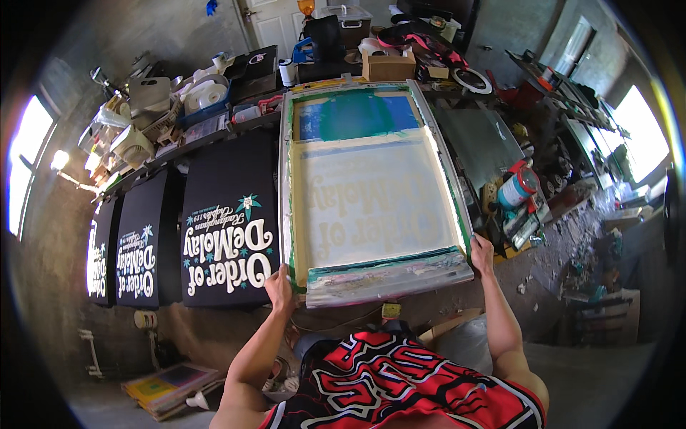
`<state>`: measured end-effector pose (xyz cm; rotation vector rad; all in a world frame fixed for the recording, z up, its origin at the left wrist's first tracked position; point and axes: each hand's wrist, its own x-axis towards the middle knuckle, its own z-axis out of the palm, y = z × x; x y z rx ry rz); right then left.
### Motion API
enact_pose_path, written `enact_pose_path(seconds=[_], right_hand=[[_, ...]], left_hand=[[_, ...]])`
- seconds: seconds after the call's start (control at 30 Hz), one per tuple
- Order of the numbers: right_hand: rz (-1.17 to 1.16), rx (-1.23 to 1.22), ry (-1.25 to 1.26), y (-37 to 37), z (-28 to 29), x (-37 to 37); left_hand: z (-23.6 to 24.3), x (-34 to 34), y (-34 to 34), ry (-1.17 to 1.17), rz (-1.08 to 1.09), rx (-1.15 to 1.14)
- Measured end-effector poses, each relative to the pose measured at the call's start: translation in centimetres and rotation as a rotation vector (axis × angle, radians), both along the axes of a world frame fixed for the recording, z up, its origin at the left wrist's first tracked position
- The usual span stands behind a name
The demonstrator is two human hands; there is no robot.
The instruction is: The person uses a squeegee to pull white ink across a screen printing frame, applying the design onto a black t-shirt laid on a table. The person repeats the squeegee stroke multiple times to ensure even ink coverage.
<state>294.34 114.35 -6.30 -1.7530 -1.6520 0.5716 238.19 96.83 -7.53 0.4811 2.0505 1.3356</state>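
A silkscreen frame (285,186) lies in front of me, its long sides running away from my body. Pale mesh (371,189) fills most of it, with faint lettering showing through. Blue and green ink (350,118) covers the far end, and the near rail (389,281) is smeared with grey and green. My left hand (279,287) is closed around the near left corner. At the near right corner, my right hand (481,255) grips the side rail. What lies under the mesh cannot be made out clearly.
To the left, several black printed shirt panels (229,168) lie in a row with white lettering. A blue-and-white jar with a red lid (517,187) stands right of the frame. Behind are a cardboard box (388,66) and a white canister (287,72). Flat colored screens (170,386) rest low at left.
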Motion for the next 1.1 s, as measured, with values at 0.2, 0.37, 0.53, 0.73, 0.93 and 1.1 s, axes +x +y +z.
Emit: enact_pose_path(seconds=[0.2,0.37,0.53,0.73,0.93,1.1], right_hand=[[0.103,0.076,-0.155,6.3,-1.6,9.3],[0.122,0.069,-0.136,8.1,-3.7,12.4],[0.100,-0.060,-0.043,9.6,-4.2,11.8],[0.136,-0.173,-0.125,8.4,-1.0,11.3],[0.065,0.021,-0.075,3.2,4.5,10.5],[0.065,-0.071,0.094,-0.6,7.5,11.5]], left_hand=[[0.3,11.8,4.4,-0.007,0.122,0.023],[-0.5,15.1,6.3,0.120,0.073,-0.045],[-2.0,14.7,6.3,0.174,0.063,-0.065],[-1.2,13.9,6.8,0.340,-0.035,0.120],[5.3,16.3,9.6,0.682,-0.291,0.229],[8.9,20.3,12.3,0.614,-0.533,0.258]])
